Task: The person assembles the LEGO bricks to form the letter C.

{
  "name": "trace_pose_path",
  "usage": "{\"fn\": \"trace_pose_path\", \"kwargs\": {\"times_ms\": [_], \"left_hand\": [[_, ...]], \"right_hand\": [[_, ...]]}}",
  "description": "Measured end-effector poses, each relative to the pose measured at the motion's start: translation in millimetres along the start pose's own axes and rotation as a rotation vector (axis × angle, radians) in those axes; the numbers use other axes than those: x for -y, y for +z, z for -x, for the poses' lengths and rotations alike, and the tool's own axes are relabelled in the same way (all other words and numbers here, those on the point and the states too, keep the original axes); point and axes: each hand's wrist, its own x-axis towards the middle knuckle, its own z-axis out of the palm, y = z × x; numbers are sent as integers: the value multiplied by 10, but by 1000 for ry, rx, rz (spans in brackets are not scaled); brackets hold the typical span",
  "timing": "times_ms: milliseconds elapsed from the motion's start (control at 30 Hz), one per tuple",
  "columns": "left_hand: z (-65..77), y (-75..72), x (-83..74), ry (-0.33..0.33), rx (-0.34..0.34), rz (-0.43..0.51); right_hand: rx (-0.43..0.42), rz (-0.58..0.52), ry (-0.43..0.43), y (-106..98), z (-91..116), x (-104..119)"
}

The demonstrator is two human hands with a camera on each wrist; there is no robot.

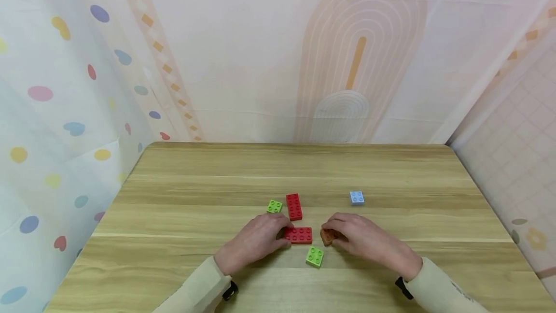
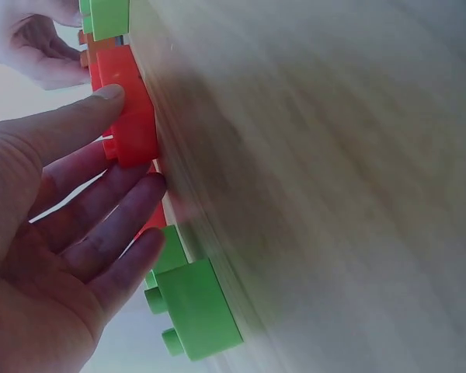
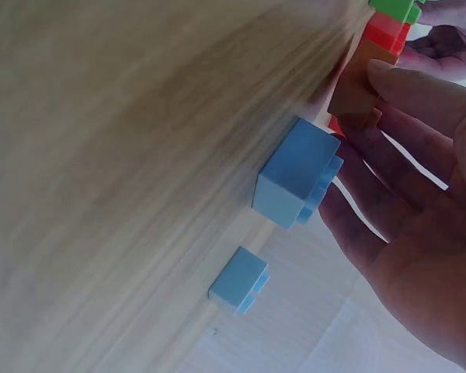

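Note:
My left hand (image 1: 259, 236) pinches the left end of a red toy brick (image 1: 299, 235) that lies lengthwise on the table; in the left wrist view its thumb and fingers are on either side of that brick. Just across a small gap, my right hand (image 1: 367, 238) holds an orange-brown brick (image 1: 326, 236) between thumb and fingers, partly covering it. In front of the gap sits a lime green brick (image 1: 314, 256). Beyond the left hand stand another lime green brick (image 1: 274, 206) and a second red brick (image 1: 294, 206), which points away from me.
A light blue brick (image 1: 356, 198) sits beyond my right hand. The right wrist view shows two light blue bricks, a nearer one (image 3: 295, 175) and a farther one (image 3: 239, 280). The wooden table (image 1: 187, 182) ends at a patterned cloth (image 1: 243, 62) at the back.

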Motion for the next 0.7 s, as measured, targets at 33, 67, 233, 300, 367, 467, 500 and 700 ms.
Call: {"fn": "trace_pose_path", "kwargs": {"times_ms": [33, 67, 233, 300, 367, 467, 500, 700], "left_hand": [[-4, 2, -3, -1, 2, 1], [-8, 5, -6, -4, 4, 3], [-29, 16, -25, -14, 16, 1], [-40, 20, -32, -13, 17, 2], [-46, 25, -38, -10, 16, 5], [-53, 28, -46, -5, 13, 7], [-54, 30, -48, -5, 13, 7], [-61, 35, -53, 1, 10, 5]], "right_hand": [[-7, -4, 9, 0, 7, 2], [-14, -7, 18, 3, 12, 4], [-30, -30, 49, 4, 29, 23], [-37, -38, 55, 3, 35, 31], [-45, -44, 58, 0, 37, 39], [-62, -51, 57, -5, 35, 52], [-68, -53, 57, -5, 33, 56], [-104, -62, 57, 3, 15, 77]]}}
